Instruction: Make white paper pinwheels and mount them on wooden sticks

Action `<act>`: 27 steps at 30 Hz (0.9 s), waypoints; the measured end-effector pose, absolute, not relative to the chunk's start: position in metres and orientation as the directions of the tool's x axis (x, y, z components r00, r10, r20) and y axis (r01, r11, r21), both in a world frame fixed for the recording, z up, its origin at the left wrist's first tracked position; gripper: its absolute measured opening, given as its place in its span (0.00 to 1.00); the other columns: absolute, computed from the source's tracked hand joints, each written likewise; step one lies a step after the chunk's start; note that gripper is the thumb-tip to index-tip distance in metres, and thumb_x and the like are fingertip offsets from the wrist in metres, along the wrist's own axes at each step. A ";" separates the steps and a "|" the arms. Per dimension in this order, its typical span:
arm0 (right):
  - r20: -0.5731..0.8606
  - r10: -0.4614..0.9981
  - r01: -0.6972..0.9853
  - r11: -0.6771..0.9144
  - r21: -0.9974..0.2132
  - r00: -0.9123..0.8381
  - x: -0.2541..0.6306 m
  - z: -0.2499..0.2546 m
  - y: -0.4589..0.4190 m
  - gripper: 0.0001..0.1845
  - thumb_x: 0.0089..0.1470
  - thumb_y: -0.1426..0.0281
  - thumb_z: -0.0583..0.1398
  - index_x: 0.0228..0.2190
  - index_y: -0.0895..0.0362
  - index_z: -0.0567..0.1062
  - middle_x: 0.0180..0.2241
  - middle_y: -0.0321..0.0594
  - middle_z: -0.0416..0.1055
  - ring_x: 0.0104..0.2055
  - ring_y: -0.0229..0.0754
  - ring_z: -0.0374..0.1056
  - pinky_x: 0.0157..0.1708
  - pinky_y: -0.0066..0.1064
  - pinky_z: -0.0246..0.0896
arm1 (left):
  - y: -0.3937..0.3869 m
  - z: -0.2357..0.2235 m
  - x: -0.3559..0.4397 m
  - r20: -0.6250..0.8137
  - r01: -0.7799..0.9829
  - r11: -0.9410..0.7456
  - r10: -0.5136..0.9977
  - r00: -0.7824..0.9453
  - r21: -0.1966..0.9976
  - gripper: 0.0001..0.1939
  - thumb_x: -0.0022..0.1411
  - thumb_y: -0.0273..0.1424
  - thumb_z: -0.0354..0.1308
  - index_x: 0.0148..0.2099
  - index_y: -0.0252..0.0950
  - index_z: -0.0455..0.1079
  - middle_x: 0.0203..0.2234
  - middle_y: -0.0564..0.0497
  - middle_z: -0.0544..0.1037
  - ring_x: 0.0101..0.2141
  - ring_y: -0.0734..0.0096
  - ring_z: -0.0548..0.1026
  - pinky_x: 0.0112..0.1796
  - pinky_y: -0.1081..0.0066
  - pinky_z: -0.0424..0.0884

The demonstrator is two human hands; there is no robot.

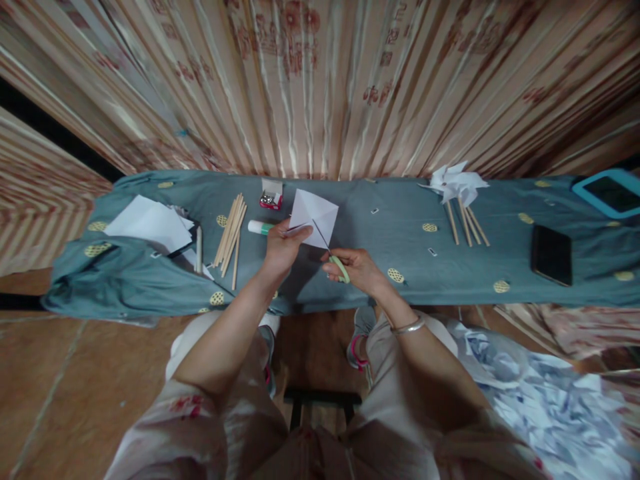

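Note:
A square of white paper [320, 208] with crease lines is pinched in my left hand [285, 243] by its lower left part. My right hand [353, 268] is closed round the green handles of a pair of scissors [340, 268]. The scissor blades reach up over the paper from its lower right side; whether they are cutting into it I cannot tell. Just beside my left hand lies a white and green glue stick [260, 227]. Behind it stands an open small red box [271, 200] of shiny metal pins.
Several wooden sticks [231, 233] and a stack of white paper [147, 223] lie to the left. Paper pinwheels [457, 183] on sticks, a black phone [551, 255] and a blue-framed device [613, 193] lie to the right. Crumpled paper [555, 400] fills a bag at lower right.

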State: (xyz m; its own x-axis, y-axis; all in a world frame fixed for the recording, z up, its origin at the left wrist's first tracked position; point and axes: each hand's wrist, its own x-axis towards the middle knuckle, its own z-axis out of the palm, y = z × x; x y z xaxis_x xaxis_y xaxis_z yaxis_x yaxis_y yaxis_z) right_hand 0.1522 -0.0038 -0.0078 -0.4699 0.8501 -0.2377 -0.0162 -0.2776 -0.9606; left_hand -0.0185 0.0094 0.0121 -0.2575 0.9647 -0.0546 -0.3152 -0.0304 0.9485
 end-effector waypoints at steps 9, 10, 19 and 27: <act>-0.264 0.829 -0.014 -0.310 -0.951 -0.492 0.150 -0.004 -0.005 0.26 0.31 0.53 0.74 0.29 0.57 0.78 0.20 0.30 0.72 0.22 0.31 0.67 0.23 0.23 0.62 | 0.011 0.010 -0.018 -0.056 -0.307 -0.037 0.956 -0.289 0.951 0.17 0.34 0.34 0.74 0.29 0.33 0.77 0.23 0.52 0.79 0.25 0.69 0.75 0.31 0.70 0.69; -0.259 0.825 -0.005 -0.302 -0.953 -0.502 0.150 -0.004 -0.005 0.26 0.31 0.52 0.74 0.29 0.57 0.77 0.20 0.30 0.72 0.22 0.31 0.66 0.22 0.23 0.61 | 0.011 0.009 -0.018 -0.059 -0.305 -0.038 0.951 -0.304 0.952 0.17 0.33 0.34 0.74 0.29 0.33 0.77 0.23 0.52 0.79 0.25 0.69 0.75 0.30 0.70 0.69; -0.301 0.781 0.060 -0.322 -0.945 -0.548 0.152 -0.001 -0.005 0.27 0.32 0.51 0.74 0.29 0.57 0.76 0.21 0.31 0.71 0.24 0.32 0.68 0.26 0.24 0.63 | 0.016 0.010 -0.031 -0.087 -0.287 -0.047 0.895 -0.437 0.957 0.19 0.32 0.34 0.74 0.30 0.33 0.77 0.27 0.47 0.82 0.30 0.64 0.78 0.33 0.68 0.73; -0.310 0.808 0.073 -0.317 -0.946 -0.501 0.156 -0.009 -0.001 0.28 0.33 0.51 0.73 0.30 0.57 0.76 0.21 0.32 0.72 0.24 0.33 0.68 0.25 0.25 0.63 | 0.013 0.014 -0.043 -0.074 -0.287 -0.060 0.898 -0.433 0.956 0.21 0.35 0.37 0.75 0.32 0.33 0.77 0.29 0.45 0.83 0.30 0.62 0.80 0.34 0.66 0.75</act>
